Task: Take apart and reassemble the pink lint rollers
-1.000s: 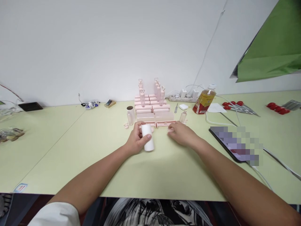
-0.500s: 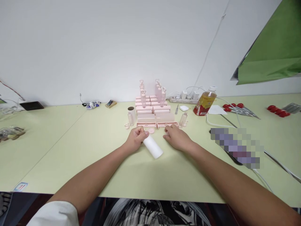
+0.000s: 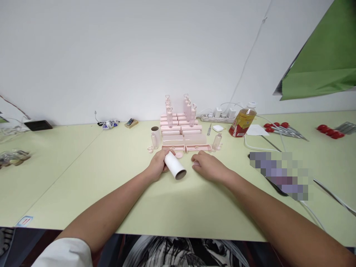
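My left hand [image 3: 158,164] is wrapped round the far end of a white paper roll [image 3: 174,165] with a brown cardboard core. The roll is tilted, its open end facing me and to the right. My right hand [image 3: 208,166] rests on the pale green table [image 3: 111,174] just right of the roll, fingers curled, with a small pale piece showing under the fingertips. Right beyond both hands lie two flat pink holders [image 3: 185,148] and a small pink round cap [image 3: 178,155].
A stack of pink cases with clear tubes [image 3: 179,122] stands behind the hands. A cardboard core [image 3: 154,132], small clear bottles [image 3: 216,141], an oil bottle [image 3: 241,120], a power strip [image 3: 218,115], a phone [image 3: 278,170], cables and red-handled tools [image 3: 280,127] lie around.
My left hand has turned the white roll: from lying toward the right on the table to tilted up with its cardboard core facing me. My right hand shifted slightly left.
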Demonstrator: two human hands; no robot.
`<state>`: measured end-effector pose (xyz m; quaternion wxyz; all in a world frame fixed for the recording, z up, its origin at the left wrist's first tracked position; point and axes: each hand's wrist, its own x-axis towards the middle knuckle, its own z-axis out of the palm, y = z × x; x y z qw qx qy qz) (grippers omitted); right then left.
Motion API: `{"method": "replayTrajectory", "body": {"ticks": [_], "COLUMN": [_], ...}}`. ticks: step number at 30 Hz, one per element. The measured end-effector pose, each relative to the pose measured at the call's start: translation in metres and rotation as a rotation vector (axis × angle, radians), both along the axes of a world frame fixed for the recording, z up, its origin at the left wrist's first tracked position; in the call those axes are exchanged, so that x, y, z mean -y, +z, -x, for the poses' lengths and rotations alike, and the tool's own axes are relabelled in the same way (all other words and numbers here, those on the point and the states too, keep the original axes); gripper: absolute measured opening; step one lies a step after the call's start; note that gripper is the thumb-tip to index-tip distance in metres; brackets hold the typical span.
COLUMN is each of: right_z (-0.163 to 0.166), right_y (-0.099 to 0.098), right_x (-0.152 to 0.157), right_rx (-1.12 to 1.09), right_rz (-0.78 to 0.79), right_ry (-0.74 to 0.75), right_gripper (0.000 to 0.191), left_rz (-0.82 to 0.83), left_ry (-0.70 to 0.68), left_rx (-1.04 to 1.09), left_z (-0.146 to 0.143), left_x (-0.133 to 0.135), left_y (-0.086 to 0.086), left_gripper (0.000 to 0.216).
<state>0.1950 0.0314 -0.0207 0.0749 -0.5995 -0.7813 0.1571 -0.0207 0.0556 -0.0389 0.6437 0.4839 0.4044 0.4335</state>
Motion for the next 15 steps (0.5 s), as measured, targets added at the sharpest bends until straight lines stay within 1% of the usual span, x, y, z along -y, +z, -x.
{"method": "replayTrajectory", "body": {"ticks": [3, 7, 10, 12, 15], "right_z": [-0.002, -0.003, -0.004, -0.003, 0.0], "right_y": [-0.002, -0.005, -0.002, 0.001, 0.006], "right_x": [-0.001, -0.001, 0.0, -0.001, -0.001], "right_rx": [-0.027, -0.114, -0.235, -0.384, -0.754], "right_rz": [-0.025, -0.066, -0.007, -0.013, -0.119], "right_ry": [0.022, 0.006, 0.008, -0.008, -0.03], "right_gripper": [0.011, 0.001, 0.009, 0.016, 0.026], "left_rz": [0.056, 0.025, -0.019, -0.035, -0.046], "left_ry": [-0.013, -0.03, -0.054, -0.062, -0.034], "left_rx": [0.065, 0.107, 0.107, 0.1, 0.077], "left_z": [-0.001, 0.0, 0.002, 0.003, 0.003], "left_x": [0.001, 0.002, 0.002, 0.001, 0.001], "left_y": [0.001, 0.001, 0.001, 0.001, -0.001], "left_gripper": [0.041, 0.039, 0.037, 0.035, 0.034]}}
